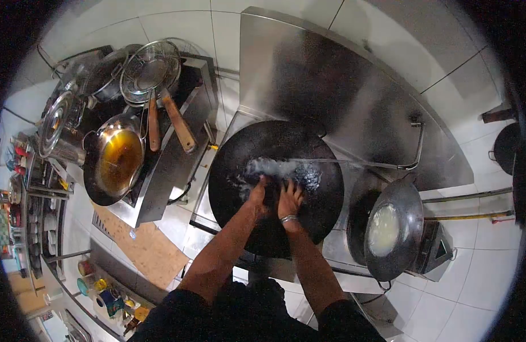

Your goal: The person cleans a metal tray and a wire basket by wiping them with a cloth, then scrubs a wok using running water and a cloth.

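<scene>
A large black wok (274,137) sits in front of me under a swing tap (415,149), with splashing water (272,166) in its middle. Both hands are down inside it, close together at the near side of the water. My left hand (257,198) has its thumb raised, while the other fingers are hidden by the hand and the dark surface. My right hand (289,199), with a bracelet at the wrist, has its fingers stretched forward and apart near the water. Whether anything dark lies between the hands I cannot make out.
Left, a pan of amber oil (119,161) stands on a stove, beside wire strainers (150,71) with wooden handles. Right, a second wok (395,228) holds pale liquid. A steel splashback (331,85) rises behind. Shelves with jars (106,299) line the lower left.
</scene>
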